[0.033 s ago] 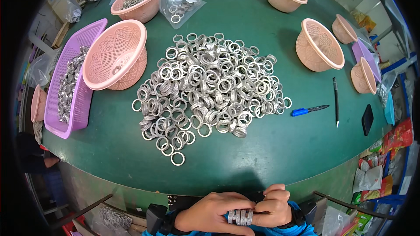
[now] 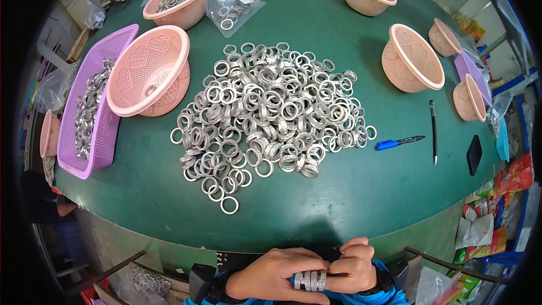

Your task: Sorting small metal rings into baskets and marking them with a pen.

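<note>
At the table's near edge, my left hand [image 2: 274,275] curls around a short row of silvery metal rings [image 2: 309,280]. My right hand [image 2: 354,268] meets it from the other side, its fingers folded. One right finger reaches into the end of the row, so the rings seem threaded on it. Part of this finger is hidden by the rings and the left hand. Beyond both hands, a broad heap of similar loose rings [image 2: 271,104] spreads over the green table [image 2: 361,197]. A single ring [image 2: 230,205] lies at the heap's near end.
A purple basket [image 2: 107,149] of metal pieces and a pink basket [image 2: 178,87] stand left. Farther back are a pink basket [image 2: 189,14] and a clear bag [image 2: 243,5], both holding rings. Right lie a blue pen [image 2: 388,144], a thin dark pen [image 2: 433,130] and a black flat object [image 2: 473,155].
</note>
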Tool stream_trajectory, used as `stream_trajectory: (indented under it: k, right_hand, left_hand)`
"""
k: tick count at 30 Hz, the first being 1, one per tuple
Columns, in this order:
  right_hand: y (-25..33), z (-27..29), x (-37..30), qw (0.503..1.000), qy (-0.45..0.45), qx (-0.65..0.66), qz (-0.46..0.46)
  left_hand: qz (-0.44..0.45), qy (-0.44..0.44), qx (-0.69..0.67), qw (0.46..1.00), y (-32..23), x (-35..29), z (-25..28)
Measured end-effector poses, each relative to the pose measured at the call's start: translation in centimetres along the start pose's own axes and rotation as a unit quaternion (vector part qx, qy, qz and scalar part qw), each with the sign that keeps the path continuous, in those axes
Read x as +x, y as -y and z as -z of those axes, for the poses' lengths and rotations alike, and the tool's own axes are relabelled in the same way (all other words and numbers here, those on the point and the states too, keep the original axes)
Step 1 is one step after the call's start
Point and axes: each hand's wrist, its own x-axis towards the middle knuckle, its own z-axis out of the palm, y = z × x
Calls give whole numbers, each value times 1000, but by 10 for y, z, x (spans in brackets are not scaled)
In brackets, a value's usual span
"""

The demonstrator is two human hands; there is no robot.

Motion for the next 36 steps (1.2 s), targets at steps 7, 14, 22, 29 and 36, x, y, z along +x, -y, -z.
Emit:
stream_trajectory:
  k: [7,14,22,29,36]
  right_hand:
    - [-2,-9,0,997,-81,16,0]
    - [-3,-11,2,996,-80,19,-15]
    - [-3,-11,2,997,-48,42,-39]
    - [-3,-11,1,995,-39,69,-63]
    - [-5,-12,0,992,-47,95,-63]
  left_hand:
    - [-39,-41,33,998,-2,4,-6]
    - [-67,2,82,994,5,4,-6]
    - [-73,-83,125,986,-2,5,-11]
    - [-47,-75,164,983,-4,3,-11]
    - [-17,-68,133,989,-7,5,-11]
